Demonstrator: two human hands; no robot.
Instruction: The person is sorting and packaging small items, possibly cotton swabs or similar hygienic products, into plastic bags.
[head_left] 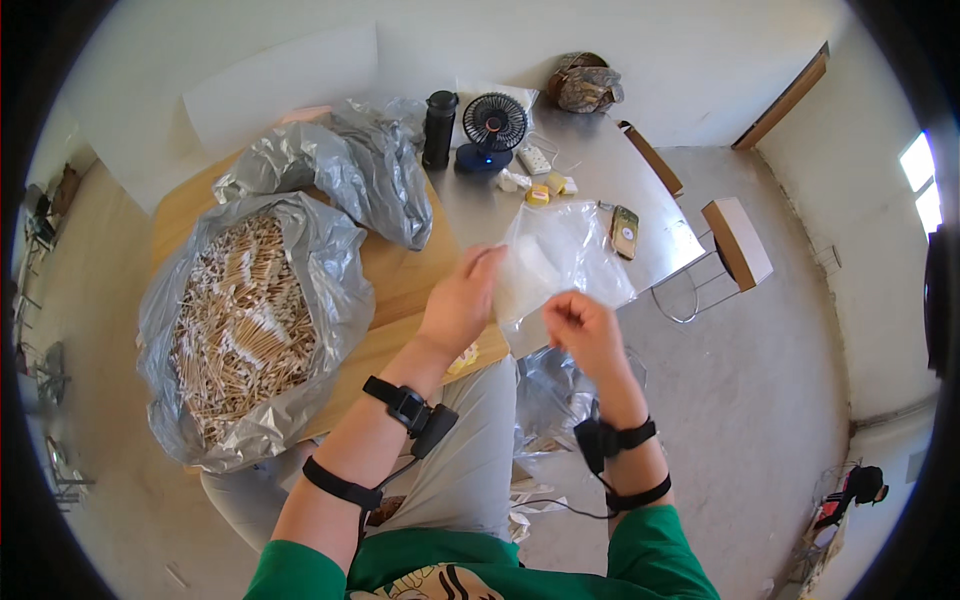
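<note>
A clear plastic bag [580, 235] lies on the metal table, with a whitish patch showing at its left. My left hand [462, 300] is closed, its fingertips pressed together at the bag's left edge and seemingly gripping the film. Just over the bag's near edge, my right hand [583, 325] is curled with thumb and fingers together; whatever lies between them is hidden. To the left, a large silver-grey plastic sack [340, 290] gapes open, full of wooden-stick cotton swabs [245, 310].
Another grey plastic sack [385, 185] lies crumpled behind it on the wooden table [415, 285]. On the metal table [665, 225] are a black bottle [439, 130], a fan [494, 125], yellow tape rolls [540, 193], a phone [624, 232] and a camouflage cap [588, 85]. A stool [738, 243] stands right.
</note>
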